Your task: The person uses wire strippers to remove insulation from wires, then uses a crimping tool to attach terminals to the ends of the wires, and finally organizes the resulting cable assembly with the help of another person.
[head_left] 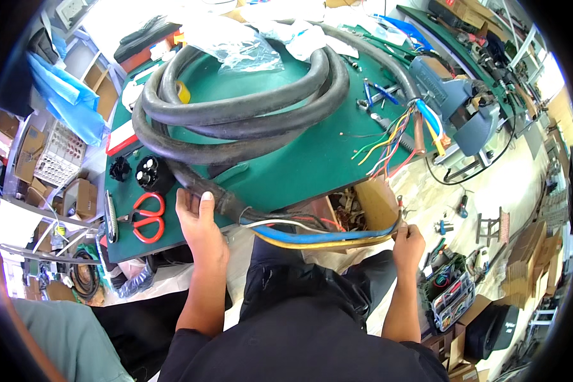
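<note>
A thick black cable (235, 151) lies coiled on the green work table (286, 172). My left hand (202, 226) grips its sheath close to the stripped end at the table's near edge, thumb on top. From there blue (325, 237), yellow, white and other thin wires run to the right, over the table's edge. My right hand (409, 245) is closed around the far ends of these wires; the exact tips are partly hidden by the fingers. The cable's other end, with fanned coloured wires (388, 141), hangs at the table's right side.
Red-handled scissors (149, 219), a utility knife (111, 216) and a round black connector (154, 174) lie left. Blue-handled pliers (381, 93) lie far right, near a grey machine (455, 105). Below stands an open box (379, 204) of scraps. Another person's sleeve (70, 337) shows lower left.
</note>
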`<state>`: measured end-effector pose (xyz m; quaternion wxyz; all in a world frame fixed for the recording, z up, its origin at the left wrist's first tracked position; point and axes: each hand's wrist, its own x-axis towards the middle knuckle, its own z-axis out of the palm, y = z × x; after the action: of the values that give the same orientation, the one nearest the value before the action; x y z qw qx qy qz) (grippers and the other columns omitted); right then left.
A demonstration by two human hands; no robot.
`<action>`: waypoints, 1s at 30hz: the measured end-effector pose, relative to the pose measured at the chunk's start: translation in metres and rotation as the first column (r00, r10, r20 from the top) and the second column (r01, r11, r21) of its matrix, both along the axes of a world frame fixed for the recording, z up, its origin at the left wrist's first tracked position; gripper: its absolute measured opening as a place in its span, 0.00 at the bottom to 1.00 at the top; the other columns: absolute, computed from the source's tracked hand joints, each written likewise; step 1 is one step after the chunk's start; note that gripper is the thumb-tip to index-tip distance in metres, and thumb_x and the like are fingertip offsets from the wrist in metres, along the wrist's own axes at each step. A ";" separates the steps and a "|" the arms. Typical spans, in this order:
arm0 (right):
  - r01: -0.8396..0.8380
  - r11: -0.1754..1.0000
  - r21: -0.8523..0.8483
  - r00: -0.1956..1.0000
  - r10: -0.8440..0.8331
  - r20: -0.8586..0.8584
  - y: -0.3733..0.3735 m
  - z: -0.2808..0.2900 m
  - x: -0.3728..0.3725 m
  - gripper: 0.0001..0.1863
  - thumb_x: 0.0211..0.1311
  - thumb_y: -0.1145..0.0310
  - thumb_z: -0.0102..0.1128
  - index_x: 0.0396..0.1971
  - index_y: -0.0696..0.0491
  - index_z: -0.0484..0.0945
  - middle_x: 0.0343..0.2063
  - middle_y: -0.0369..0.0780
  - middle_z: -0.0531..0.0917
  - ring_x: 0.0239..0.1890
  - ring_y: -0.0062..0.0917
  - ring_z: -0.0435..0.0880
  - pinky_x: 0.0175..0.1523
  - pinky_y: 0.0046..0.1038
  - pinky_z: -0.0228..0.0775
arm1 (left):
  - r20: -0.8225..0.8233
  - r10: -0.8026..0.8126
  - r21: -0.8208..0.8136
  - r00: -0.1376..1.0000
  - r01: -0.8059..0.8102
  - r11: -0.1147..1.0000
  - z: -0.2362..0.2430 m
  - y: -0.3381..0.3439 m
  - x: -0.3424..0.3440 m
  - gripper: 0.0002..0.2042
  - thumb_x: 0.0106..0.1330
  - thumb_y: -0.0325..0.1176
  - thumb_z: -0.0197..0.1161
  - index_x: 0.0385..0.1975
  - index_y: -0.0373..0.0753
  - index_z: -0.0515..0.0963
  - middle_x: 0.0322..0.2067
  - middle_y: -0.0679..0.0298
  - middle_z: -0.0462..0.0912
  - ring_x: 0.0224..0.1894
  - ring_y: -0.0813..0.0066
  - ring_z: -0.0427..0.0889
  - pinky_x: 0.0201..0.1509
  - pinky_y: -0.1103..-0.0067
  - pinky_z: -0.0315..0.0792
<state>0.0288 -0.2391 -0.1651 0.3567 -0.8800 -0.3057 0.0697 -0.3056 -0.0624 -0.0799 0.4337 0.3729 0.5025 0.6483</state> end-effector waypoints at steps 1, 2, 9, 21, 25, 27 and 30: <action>-0.047 0.994 0.098 0.999 0.047 -0.001 0.012 0.039 -0.022 0.13 0.66 0.64 0.58 0.32 0.60 0.79 0.20 0.45 0.82 0.23 0.35 0.82 0.35 0.33 0.74 | 0.051 -0.027 -0.005 0.998 0.027 1.000 0.002 0.003 0.002 0.32 0.68 0.28 0.58 0.68 0.27 0.51 0.62 0.52 0.63 0.61 0.67 0.66 0.67 0.72 0.59; -0.283 0.908 0.309 0.959 0.267 0.095 0.025 0.074 -0.044 0.08 0.63 0.68 0.62 0.33 0.58 0.79 0.27 0.45 0.83 0.28 0.35 0.83 0.38 0.32 0.75 | 0.095 -0.054 -0.006 0.994 0.055 0.998 0.004 0.005 0.006 0.33 0.68 0.27 0.58 0.68 0.27 0.50 0.62 0.52 0.64 0.61 0.67 0.67 0.67 0.73 0.59; -0.869 0.489 0.072 0.406 0.622 0.670 0.191 0.183 -0.110 0.33 0.54 0.55 0.67 0.55 0.59 0.71 0.51 0.49 0.76 0.58 0.46 0.72 0.62 0.41 0.63 | -0.011 0.058 -0.033 0.998 -0.058 0.998 0.003 0.021 0.007 0.33 0.65 0.26 0.58 0.68 0.26 0.50 0.57 0.52 0.67 0.57 0.69 0.70 0.62 0.74 0.64; -0.836 0.476 -0.271 0.290 0.804 0.519 0.297 0.177 -0.120 0.35 0.53 0.35 0.60 0.36 0.59 0.78 0.38 0.49 0.83 0.46 0.42 0.80 0.55 0.39 0.67 | -0.507 0.224 -0.030 0.832 -0.277 0.960 -0.004 0.043 0.020 0.39 0.58 0.34 0.64 0.67 0.25 0.52 0.67 0.38 0.52 0.69 0.42 0.50 0.72 0.59 0.47; -0.849 0.482 -0.219 0.286 0.766 0.576 0.290 0.179 -0.131 0.35 0.51 0.35 0.62 0.31 0.58 0.78 0.30 0.50 0.82 0.38 0.45 0.80 0.48 0.41 0.67 | -0.472 0.239 -0.006 0.849 -0.274 0.962 -0.002 0.045 0.024 0.40 0.58 0.34 0.64 0.67 0.26 0.53 0.67 0.35 0.50 0.68 0.40 0.49 0.72 0.57 0.47; -0.850 0.490 -0.193 0.291 0.743 0.602 0.286 0.180 -0.138 0.35 0.51 0.34 0.62 0.28 0.59 0.78 0.27 0.50 0.81 0.36 0.46 0.80 0.46 0.42 0.68 | -0.461 0.232 -0.019 0.857 -0.271 0.962 0.002 0.046 0.024 0.40 0.56 0.36 0.65 0.67 0.26 0.53 0.67 0.32 0.48 0.68 0.36 0.48 0.72 0.54 0.46; -0.831 0.520 -0.200 0.322 0.741 0.589 0.280 0.188 -0.147 0.35 0.51 0.34 0.62 0.25 0.59 0.76 0.25 0.49 0.81 0.35 0.46 0.80 0.43 0.42 0.68 | -0.467 0.238 -0.047 0.852 -0.292 0.955 0.002 0.055 0.027 0.40 0.56 0.38 0.64 0.67 0.26 0.55 0.67 0.31 0.48 0.67 0.36 0.48 0.72 0.54 0.46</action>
<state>-0.1180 0.0405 0.0233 0.2179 -0.5621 -0.7943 -0.0753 -0.2781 -0.0072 -0.0781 0.2309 0.4159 0.6735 0.5657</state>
